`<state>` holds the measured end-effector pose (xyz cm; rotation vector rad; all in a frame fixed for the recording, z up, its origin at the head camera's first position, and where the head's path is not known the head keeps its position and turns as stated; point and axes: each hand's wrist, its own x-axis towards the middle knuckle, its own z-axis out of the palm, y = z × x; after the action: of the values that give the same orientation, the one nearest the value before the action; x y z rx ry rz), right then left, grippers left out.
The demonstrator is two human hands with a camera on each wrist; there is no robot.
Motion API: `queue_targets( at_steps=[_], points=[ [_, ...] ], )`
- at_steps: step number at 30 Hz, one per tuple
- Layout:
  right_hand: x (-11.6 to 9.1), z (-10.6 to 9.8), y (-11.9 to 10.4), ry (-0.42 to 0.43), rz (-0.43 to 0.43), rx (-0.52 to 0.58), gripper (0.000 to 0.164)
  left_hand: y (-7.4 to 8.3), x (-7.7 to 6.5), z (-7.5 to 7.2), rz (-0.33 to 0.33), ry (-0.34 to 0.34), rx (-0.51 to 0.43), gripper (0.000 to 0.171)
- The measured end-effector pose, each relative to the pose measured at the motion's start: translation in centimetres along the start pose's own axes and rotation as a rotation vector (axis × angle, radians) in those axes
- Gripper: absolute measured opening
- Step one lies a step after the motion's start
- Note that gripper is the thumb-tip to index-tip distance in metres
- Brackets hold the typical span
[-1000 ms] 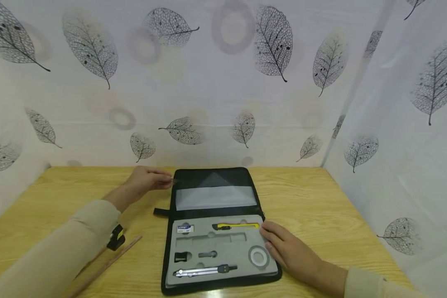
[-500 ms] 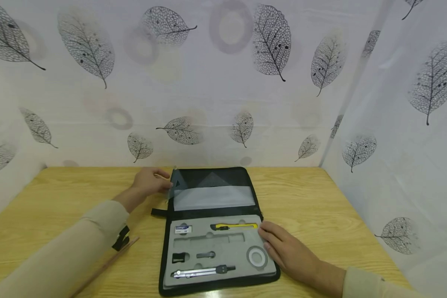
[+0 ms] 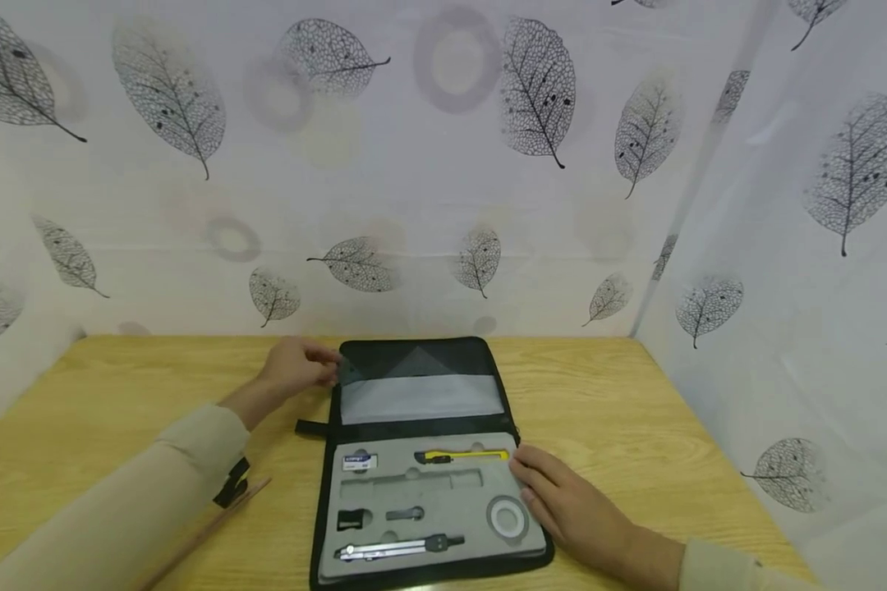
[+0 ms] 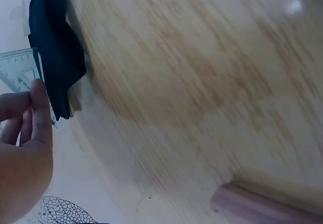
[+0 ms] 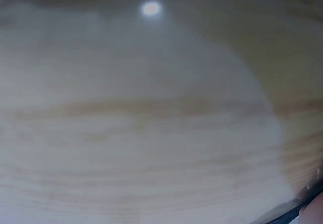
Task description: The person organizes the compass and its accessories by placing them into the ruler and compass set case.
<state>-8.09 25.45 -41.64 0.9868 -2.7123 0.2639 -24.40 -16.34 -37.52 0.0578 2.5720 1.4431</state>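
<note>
A black zip case [image 3: 425, 427] lies unfolded on the wooden table. My left hand [image 3: 296, 367] pinches a clear set square [image 4: 17, 67] at the upper left of the case, partly inside the flap's pocket. A second clear triangle [image 3: 421, 361] shows in the flap. My right hand [image 3: 580, 509] rests its fingers on the case's right edge. Set in the grey tray [image 3: 384, 501] are an eraser [image 3: 359, 462], a yellow utility knife [image 3: 466, 456], a pencil sharpener [image 3: 351, 519], a small grey piece [image 3: 402, 515], a compass [image 3: 399, 547] and a white ring-shaped roll [image 3: 507, 519].
A thin brown stick [image 3: 207, 529] lies on the table [image 3: 621, 410] beside the left sleeve. A small black object [image 3: 232, 483] shows next to that sleeve. A leaf-printed white curtain [image 3: 429, 189] stands behind the table and along its right side.
The clear set square has gone from beside the flap into its upper left area, moved by my left hand. My right hand has stayed on the case edge.
</note>
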Motion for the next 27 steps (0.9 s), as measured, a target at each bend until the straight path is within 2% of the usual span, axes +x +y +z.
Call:
queue_targets(
  at_steps=[4,8,17,20,24,27],
  points=[
    [-0.1,-0.1,0.0,0.017,-0.006,-0.014,0.042,0.1,0.2,0.5,0.116,0.027,0.155,0.024],
    [-0.1,-0.1,0.0,0.026,-0.009,-0.022,0.041,0.6,0.6,1.0,0.179,0.082,0.218,0.021],
    [0.1,0.1,0.1,0.057,-0.052,-0.005,0.039,1.7,1.2,2.0,0.141,0.191,0.267,0.023],
    [0.1,0.2,0.2,0.061,-0.056,-0.002,0.039,2.0,1.7,2.5,0.099,0.223,0.263,0.023],
    [0.1,0.2,0.2,0.069,-0.058,0.0,0.04,2.6,2.6,3.3,0.068,0.213,0.299,0.022],
    [0.1,0.2,0.2,0.065,-0.059,0.0,0.04,3.0,2.9,3.7,0.082,0.173,0.36,0.02]
  ],
)
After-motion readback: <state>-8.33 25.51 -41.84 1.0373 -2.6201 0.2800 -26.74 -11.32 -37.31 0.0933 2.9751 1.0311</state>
